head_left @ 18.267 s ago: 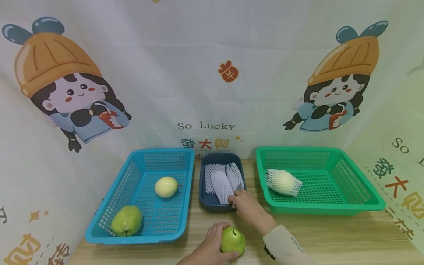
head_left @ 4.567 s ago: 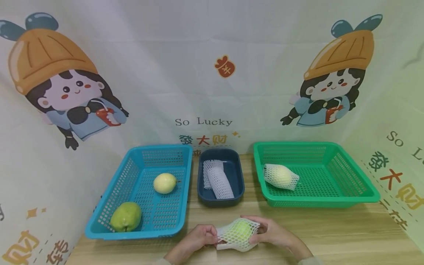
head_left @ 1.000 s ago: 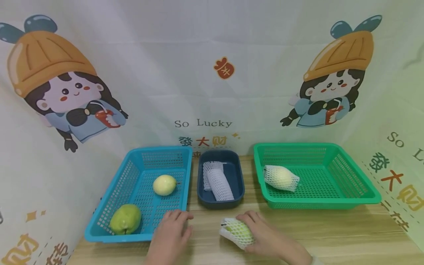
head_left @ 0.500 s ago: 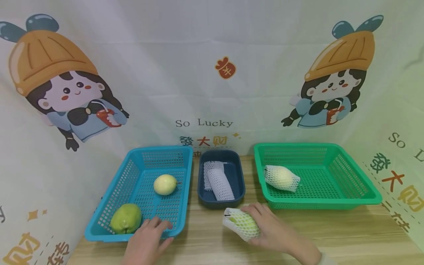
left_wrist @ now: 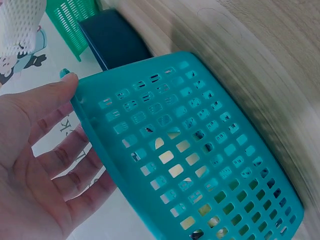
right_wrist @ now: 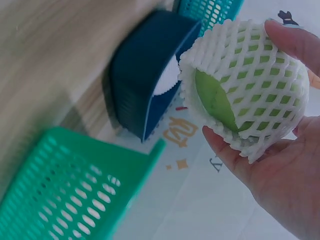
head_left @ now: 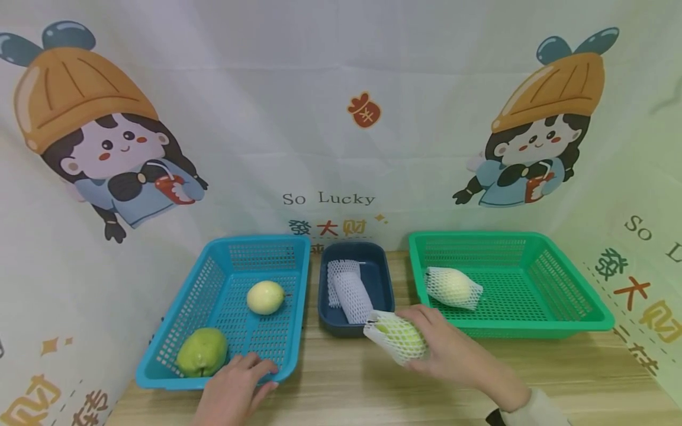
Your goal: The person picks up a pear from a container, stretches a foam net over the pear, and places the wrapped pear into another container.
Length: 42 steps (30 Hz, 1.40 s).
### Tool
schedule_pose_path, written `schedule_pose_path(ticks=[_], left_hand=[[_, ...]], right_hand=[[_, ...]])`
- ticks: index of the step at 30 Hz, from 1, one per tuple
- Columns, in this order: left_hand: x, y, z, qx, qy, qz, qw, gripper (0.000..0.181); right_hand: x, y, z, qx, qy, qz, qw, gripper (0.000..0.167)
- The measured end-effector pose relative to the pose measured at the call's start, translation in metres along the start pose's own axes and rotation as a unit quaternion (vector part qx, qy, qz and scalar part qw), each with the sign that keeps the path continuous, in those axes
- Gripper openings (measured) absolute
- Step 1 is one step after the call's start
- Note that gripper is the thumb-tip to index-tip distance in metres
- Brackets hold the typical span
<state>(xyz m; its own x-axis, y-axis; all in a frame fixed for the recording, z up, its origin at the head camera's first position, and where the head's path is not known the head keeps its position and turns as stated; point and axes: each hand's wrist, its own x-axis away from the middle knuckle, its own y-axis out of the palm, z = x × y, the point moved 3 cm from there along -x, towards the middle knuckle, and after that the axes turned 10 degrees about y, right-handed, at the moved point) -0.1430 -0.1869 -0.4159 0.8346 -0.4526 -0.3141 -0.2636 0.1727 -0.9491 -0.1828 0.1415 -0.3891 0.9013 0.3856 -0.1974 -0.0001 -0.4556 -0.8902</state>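
My right hand (head_left: 447, 349) grips a green pear (head_left: 401, 336) wrapped in a white foam net, held above the table just in front of the dark blue bin. In the right wrist view, bare green skin of the pear (right_wrist: 215, 97) shows at the net's open end. My left hand (head_left: 234, 384) rests at the front rim of the blue basket (head_left: 290, 355). In the left wrist view its thumb touches the rim near a corner and its fingers are loosely extended beyond it. Inside this basket lie a large green fruit (head_left: 202, 352) and a pale yellow pear (head_left: 266, 297).
The dark blue bin (head_left: 385, 284) between the baskets holds white foam nets (head_left: 354, 296). A green basket (head_left: 511, 324) stands at the right with a pale fruit in a foam net (head_left: 454, 288). A printed cloth (head_left: 341, 136) hangs behind the wooden table (head_left: 341, 378).
The pear, once bare on the table, is now in a foam net. My right hand has lifted it toward the dark blue bin. My left hand has moved left to the blue basket's rim.
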Motion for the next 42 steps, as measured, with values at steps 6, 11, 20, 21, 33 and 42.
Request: schedule_pose_path(ticks=[6,11,20,21,33,42], left_hand=[[-0.001,0.0,0.0,-0.001,-0.004,-0.008,1.0,0.017],[-0.001,0.001,0.0,-0.002,-0.002,-0.013,0.9999,0.017],[-0.002,0.001,0.0,0.003,0.001,-0.022,0.9998,0.017],[-0.003,0.001,0.0,0.003,0.001,-0.022,0.9998,0.017],[0.001,0.001,-0.003,0.007,0.026,0.014,0.9995,0.018],[-0.001,0.003,-0.005,0.031,0.017,-0.018,0.9992,0.015]], right_hand=[[-0.009,-0.022,0.009,0.002,0.006,0.015,0.9999,0.074],[-0.016,-0.04,0.024,0.006,0.015,0.022,0.9996,0.073],[-0.026,-0.069,0.059,0.017,0.051,0.0,0.9986,0.07],[-0.027,-0.072,0.062,0.021,0.055,-0.003,0.9983,0.07],[-0.045,-0.096,0.099,0.062,0.104,-0.05,0.9914,0.073],[-0.052,-0.096,0.13,0.069,0.141,-0.063,0.9855,0.077]])
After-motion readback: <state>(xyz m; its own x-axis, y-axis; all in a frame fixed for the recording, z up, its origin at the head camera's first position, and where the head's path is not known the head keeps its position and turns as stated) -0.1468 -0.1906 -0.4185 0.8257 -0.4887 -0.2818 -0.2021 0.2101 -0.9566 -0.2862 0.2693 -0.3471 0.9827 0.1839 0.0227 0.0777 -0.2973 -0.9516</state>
